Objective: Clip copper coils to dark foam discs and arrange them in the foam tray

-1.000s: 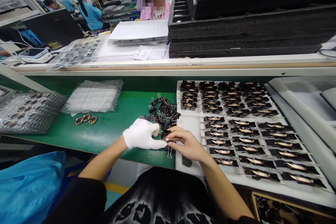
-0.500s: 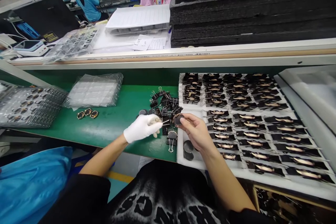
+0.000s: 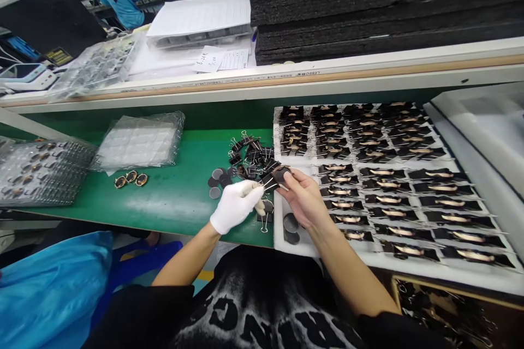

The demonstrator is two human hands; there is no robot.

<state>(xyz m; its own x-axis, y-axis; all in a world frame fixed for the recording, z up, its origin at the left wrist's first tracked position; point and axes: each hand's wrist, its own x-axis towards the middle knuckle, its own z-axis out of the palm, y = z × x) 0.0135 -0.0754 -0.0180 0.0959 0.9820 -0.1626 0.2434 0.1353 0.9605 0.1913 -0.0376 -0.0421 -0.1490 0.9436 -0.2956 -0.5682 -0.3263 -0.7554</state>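
In the head view my left hand [image 3: 235,204], in a white glove, pinches a black binder clip [image 3: 268,181] by its wire handles. My bare right hand [image 3: 305,199] grips a dark round disc [image 3: 280,175] between thumb and fingers. The clip meets the disc's left edge; whether its jaws are around it I cannot tell. Another binder clip [image 3: 266,212] lies just below, on the green table. Beyond my hands is a heap of binder clips [image 3: 251,154]. Several loose dark discs [image 3: 221,176] lie left of that heap.
At right, a white foam tray [image 3: 279,237] bears rows of clipped parts [image 3: 385,212] and a few loose discs [image 3: 291,223]. Three gold-rimmed rings [image 3: 131,176] and clear plastic trays [image 3: 139,142] lie left. A shelf edge [image 3: 204,84] crosses behind. Blue clothing [image 3: 53,289] shows lower left.
My left hand has moved right and slightly down, bringing the binder clip up to the disc in my right hand. The loose discs behind the glove now show more. The view has shifted slightly.
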